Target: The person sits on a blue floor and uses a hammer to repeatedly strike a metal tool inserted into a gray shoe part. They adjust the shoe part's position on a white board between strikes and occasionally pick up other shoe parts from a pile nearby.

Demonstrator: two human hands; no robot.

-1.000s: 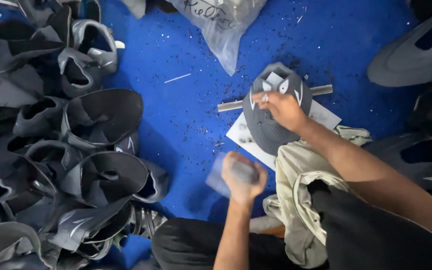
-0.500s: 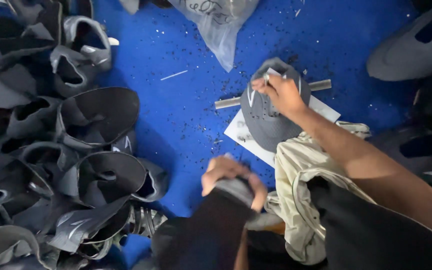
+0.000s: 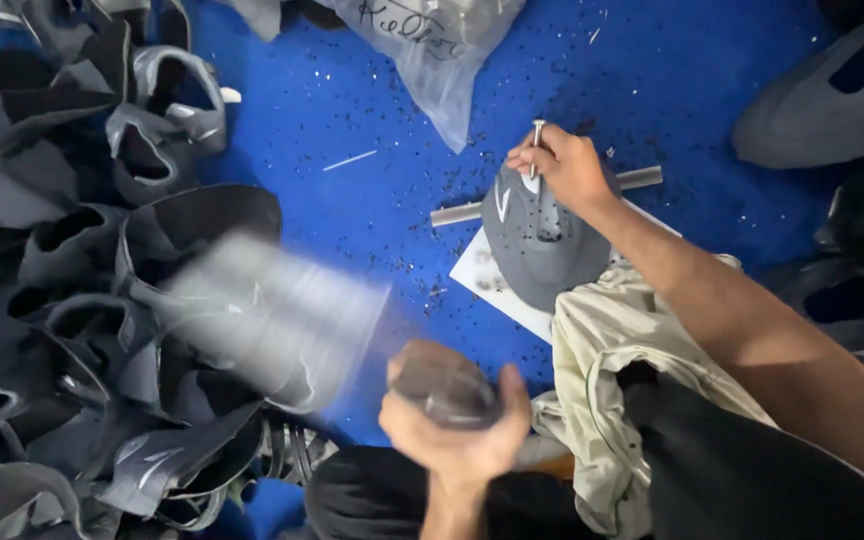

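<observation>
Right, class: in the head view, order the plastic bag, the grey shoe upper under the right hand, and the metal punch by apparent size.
1. plastic bag, partly cut off
2. grey shoe upper
3. metal punch

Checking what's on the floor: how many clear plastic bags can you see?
1: the clear plastic bag lies on the blue floor at top centre, above the right hand. Others may be out of frame.

I saw a grey shoe upper [image 3: 537, 240] lying dome-up on a white sheet [image 3: 482, 275], across a thin metal bar [image 3: 642, 178], on the blue floor. Pale stripe marks showed on its near side. A slim metal punch [image 3: 535, 140] stood almost upright at its far edge. Nearer me, a dark grey tool [image 3: 442, 385] was blurred, its long head smeared out leftward over the blue.
</observation>
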